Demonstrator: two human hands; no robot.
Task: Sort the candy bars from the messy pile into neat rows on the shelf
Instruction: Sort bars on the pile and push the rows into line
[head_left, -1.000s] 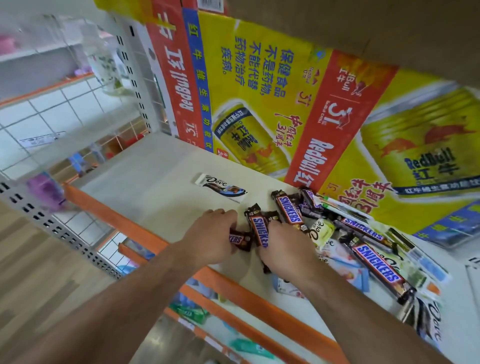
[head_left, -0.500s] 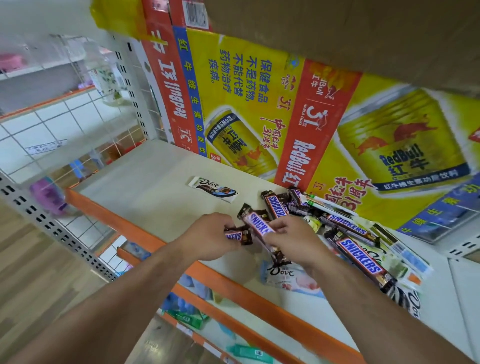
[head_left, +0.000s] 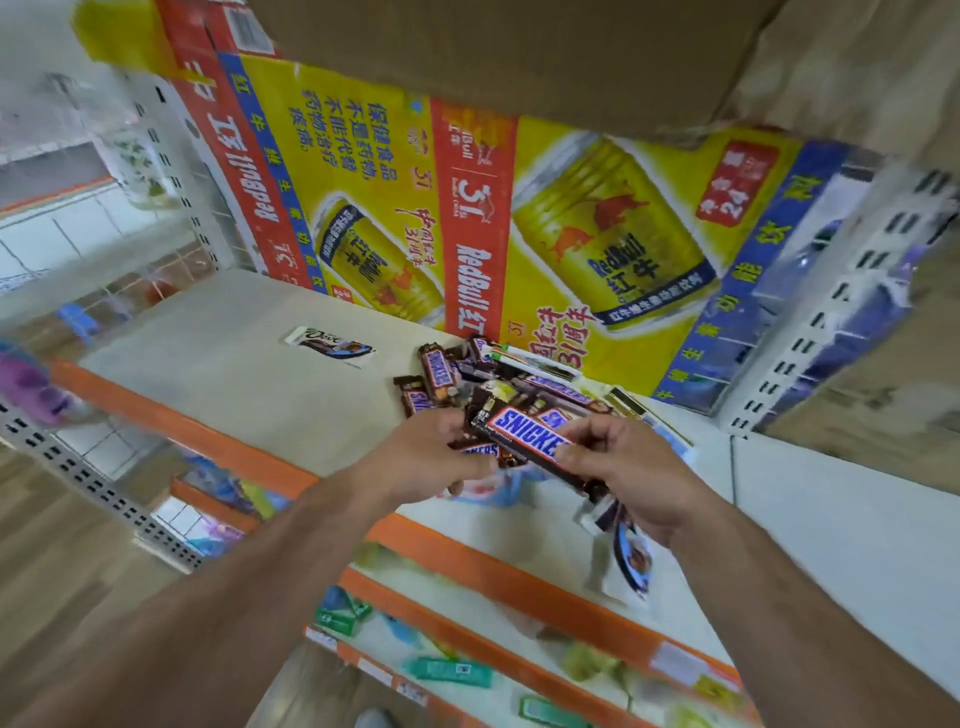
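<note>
Brown glossy wrapper: a Snickers bar is up off the shelf, held between my two hands in front of the messy pile. The fingers of my right hand pinch its near end, thumb underneath. My left hand is curled round a second bar just below it and meets the first bar's far end; how firmly it grips there I cannot tell, as the wrappers overlap.

The pile sits at the back against the Red Bull carton. One Dove bar lies alone, well apart to the left, so I judge the rows are barely begun.

The risks I see:
- The wrappers are slick and I am juggling two bars; one could slide out and drop past the orange shelf edge.
- A dark packet lies close to that edge under my right wrist; a careless sweep of the forearm would knock it off.
- Pulling from a heap this tangled may drag neighbours along and scatter them.
</note>
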